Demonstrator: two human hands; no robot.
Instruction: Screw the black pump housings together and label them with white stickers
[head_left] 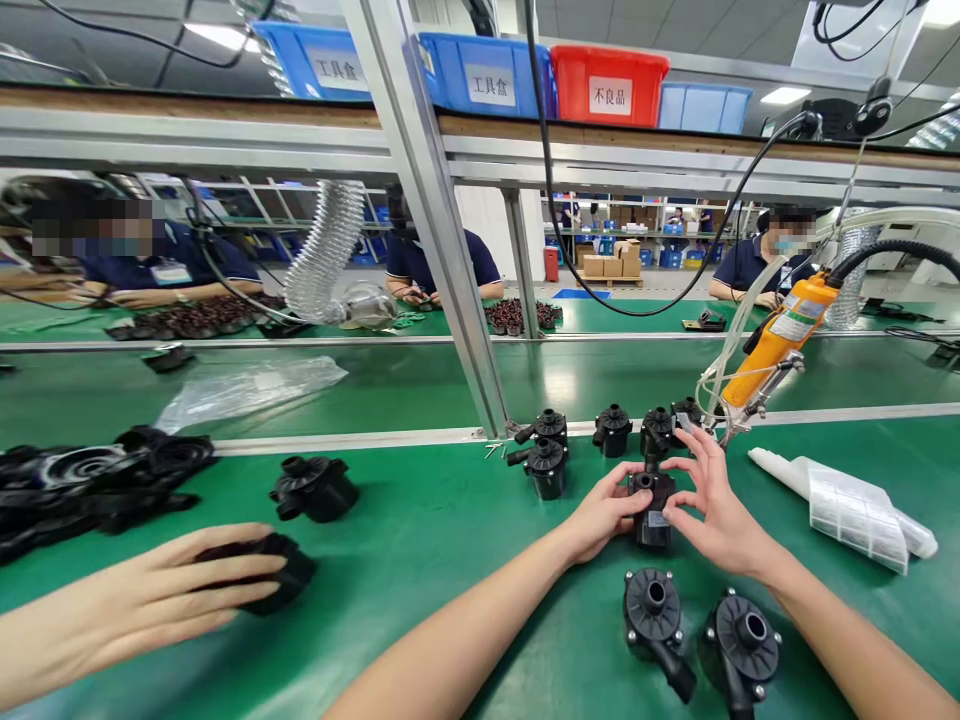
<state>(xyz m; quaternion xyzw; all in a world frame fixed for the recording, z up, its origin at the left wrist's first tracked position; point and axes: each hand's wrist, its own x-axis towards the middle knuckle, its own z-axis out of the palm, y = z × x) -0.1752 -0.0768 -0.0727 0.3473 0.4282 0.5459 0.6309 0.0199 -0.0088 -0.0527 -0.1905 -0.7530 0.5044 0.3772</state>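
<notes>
My left hand (609,512) is closed on a small black pump (654,530), its thumb across the housing. On the pump's side shows a small pale label (658,519). From the right, my right hand (711,505) has thumb and forefinger against the same pump, the other fingers raised. A small whitish piece (683,423) shows by the raised fingertips; whether they hold it, I cannot tell. Nearer to me lie two black pumps, one (654,610) below the held pump and another (742,645) to its right. Several more, such as this pump (546,468), stand behind.
A roll of label sheets (855,510) lies at right, near a hanging orange tool (776,335). At left, a co-worker's hand (172,590) covers a black part (289,575) beside another pump (315,488) and piled black parts (105,490). A metal post (442,220) rises ahead; co-workers sit opposite.
</notes>
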